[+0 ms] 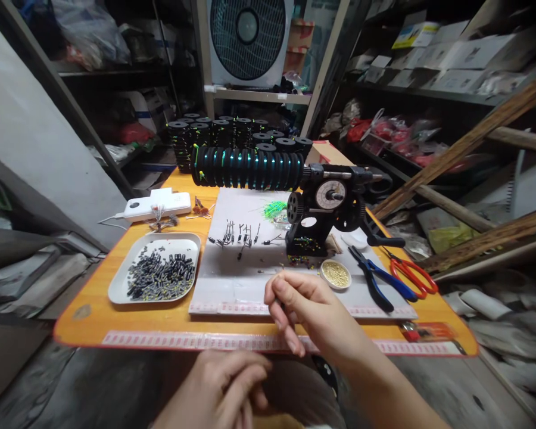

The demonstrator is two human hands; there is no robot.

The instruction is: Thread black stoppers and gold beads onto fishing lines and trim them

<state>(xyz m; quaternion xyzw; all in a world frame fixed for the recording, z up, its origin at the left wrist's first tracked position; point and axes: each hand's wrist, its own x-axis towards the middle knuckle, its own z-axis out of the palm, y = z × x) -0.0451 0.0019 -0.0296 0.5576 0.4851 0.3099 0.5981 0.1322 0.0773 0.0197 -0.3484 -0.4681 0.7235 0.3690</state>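
My right hand (pixel 310 307) hovers over the front edge of the white board (pixel 232 289), thumb and forefinger pinched together; whatever is between them is too small to make out. Lower down, in front of the table edge, my left hand (pixel 226 384) is closed with its fingers curled inward, and any content is hidden. Several small black cylindrical parts with thin wires (pixel 245 238) lie on the board. Near my right hand is a round dish of small gold beads (pixel 336 274). A white tray (pixel 116 292) at the left holds many small black and grey pieces.
A hand-cranked winding machine (pixel 333 196) carries a black ribbed roll (pixel 250 168). Black spools (pixel 232 128) stand behind it. Blue-handled pliers (pixel 375 277) and red-handled scissors (pixel 415 277) lie right. A white power strip (pixel 158 205) is left; a measuring tape (pixel 183 341) lines the edge.
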